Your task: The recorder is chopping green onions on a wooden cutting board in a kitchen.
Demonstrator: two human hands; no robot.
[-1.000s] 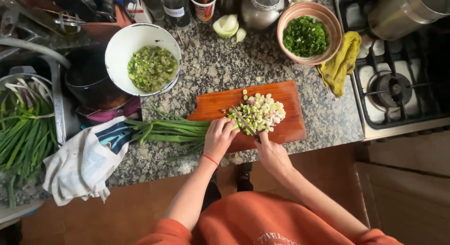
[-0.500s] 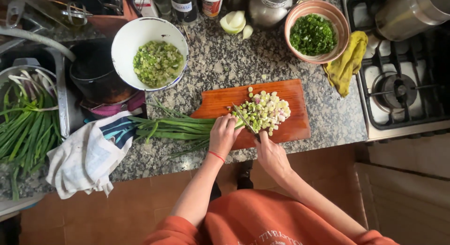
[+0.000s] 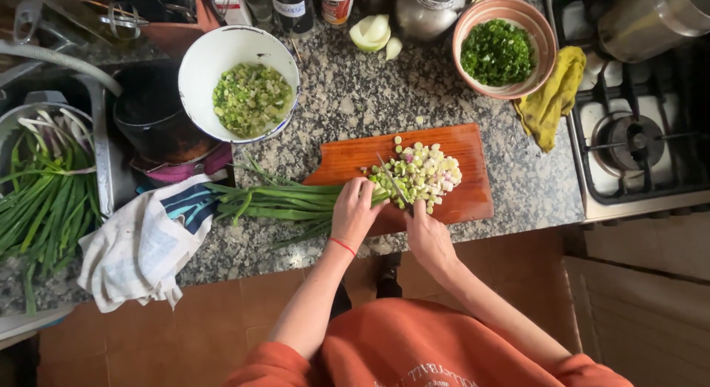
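A wooden cutting board [image 3: 458,146] lies on the granite counter. A bunch of green onions [image 3: 277,200] stretches from the left onto the board. My left hand [image 3: 354,211] presses down on the bunch near its cut end. My right hand [image 3: 427,235] grips a knife [image 3: 393,181] whose blade crosses the onions just right of my left fingers. A pile of chopped onion pieces [image 3: 421,172] sits on the board beyond the blade.
A white bowl [image 3: 203,58] of chopped onion stands at the back left. A terracotta bowl [image 3: 543,43] of chopped greens and a yellow cloth [image 3: 551,98] lie beside the stove [image 3: 636,135]. More green onions [image 3: 44,187] fill the sink. A towel [image 3: 140,243] hangs over the counter edge.
Both hands stay at the board and the knife keeps working at the onions. The camera has shifted slightly, so everything sits a little lower and to the right.
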